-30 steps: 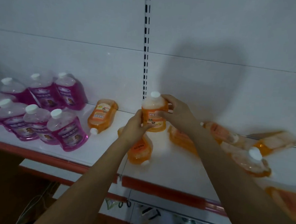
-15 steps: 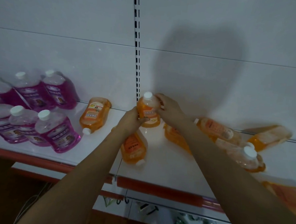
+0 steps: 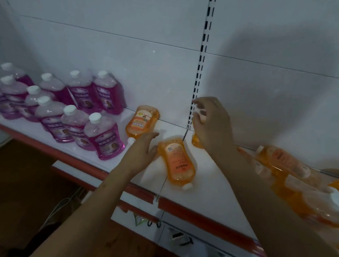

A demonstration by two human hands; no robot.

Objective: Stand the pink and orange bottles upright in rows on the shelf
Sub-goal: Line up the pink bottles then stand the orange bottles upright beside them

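Note:
Several pink bottles [image 3: 103, 136] with white caps stand upright in rows at the left of the white shelf [image 3: 211, 181]. My right hand [image 3: 212, 122] curls over the top of an upright orange bottle [image 3: 195, 142] by the back wall and hides most of it. My left hand [image 3: 142, 149] is spread open, its fingertips touching the base end of an orange bottle [image 3: 179, 164] that lies flat with its cap toward the front edge. Another orange bottle [image 3: 142, 121] lies flat just behind my left hand.
More orange bottles [image 3: 280, 161] lie jumbled at the right end of the shelf, some blurred. The shelf has a red front edge [image 3: 209, 217]. A slotted upright [image 3: 200, 61] runs up the white back panel. A lower shelf holds small items.
My left hand has left the upright orange bottle and dropped down-left to the one lying flat. My right hand stays on the upright bottle. My view has swung left, showing more pink bottles.

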